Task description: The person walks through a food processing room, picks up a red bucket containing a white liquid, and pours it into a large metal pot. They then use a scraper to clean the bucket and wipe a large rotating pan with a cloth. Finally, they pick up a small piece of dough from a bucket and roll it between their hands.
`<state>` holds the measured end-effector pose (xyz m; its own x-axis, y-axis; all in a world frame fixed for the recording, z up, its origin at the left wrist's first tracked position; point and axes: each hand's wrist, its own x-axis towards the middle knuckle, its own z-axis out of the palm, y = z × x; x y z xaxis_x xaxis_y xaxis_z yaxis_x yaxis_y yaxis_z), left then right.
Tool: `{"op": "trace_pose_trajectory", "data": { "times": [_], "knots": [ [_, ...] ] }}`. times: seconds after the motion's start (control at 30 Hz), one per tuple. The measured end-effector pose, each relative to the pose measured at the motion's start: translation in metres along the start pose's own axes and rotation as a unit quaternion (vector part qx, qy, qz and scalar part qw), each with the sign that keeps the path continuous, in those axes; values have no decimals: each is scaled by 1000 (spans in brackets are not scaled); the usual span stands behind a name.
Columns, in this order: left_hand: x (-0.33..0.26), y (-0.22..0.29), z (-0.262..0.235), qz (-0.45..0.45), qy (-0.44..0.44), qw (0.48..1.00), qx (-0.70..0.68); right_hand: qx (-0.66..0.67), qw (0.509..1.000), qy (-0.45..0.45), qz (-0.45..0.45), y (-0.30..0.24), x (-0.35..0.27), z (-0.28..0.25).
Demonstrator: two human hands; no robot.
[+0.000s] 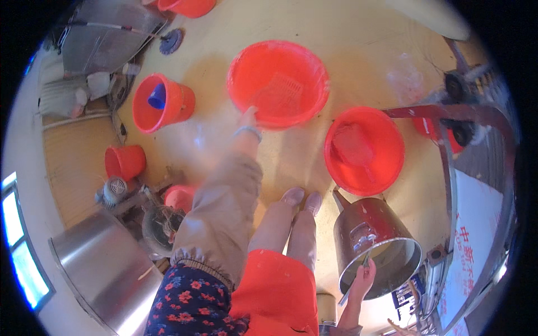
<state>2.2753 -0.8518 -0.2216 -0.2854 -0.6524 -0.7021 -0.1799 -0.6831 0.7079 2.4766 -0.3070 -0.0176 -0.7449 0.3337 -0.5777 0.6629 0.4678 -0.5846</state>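
Note:
A wide red plastic basin (302,61) sits on the floor ahead, with a pale slotted shape inside that I cannot make out. My left hand (248,117), somewhat blurred, is closed at its near rim; the arm wears a beige sleeve cover over a floral sleeve. To the right is a large brown-grey metal drum (372,221), its round mouth facing me. At that mouth my right hand (363,278) is closed around a thin metal handle (346,295); the tool's other end cannot be made out.
Right of centre stands another red basin (386,140) with a red scoop (354,147) inside. At left are a red bucket (182,103) holding a blue cup (157,96), a smaller red bucket (126,162), a motor (115,189) and a steel vat (106,269). A red-brown metal frame (473,113) arches at right.

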Motion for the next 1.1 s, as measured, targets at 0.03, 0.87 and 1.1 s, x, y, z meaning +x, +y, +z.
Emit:
{"op": "trace_pose_trajectory", "data": {
  "times": [0.03,0.87,1.1],
  "knots": [
    [11,-11,7,-17,-7,1000,-11,18,1000,-1,6,-1,0,0],
    [-270,-132,-304,-235,77,963,-110,11,973,-172,-154,-114,-19,40],
    [-326,-97,-420,-268,167,936,-156,111,962,-231,-90,-196,-46,106]
  ]
}}
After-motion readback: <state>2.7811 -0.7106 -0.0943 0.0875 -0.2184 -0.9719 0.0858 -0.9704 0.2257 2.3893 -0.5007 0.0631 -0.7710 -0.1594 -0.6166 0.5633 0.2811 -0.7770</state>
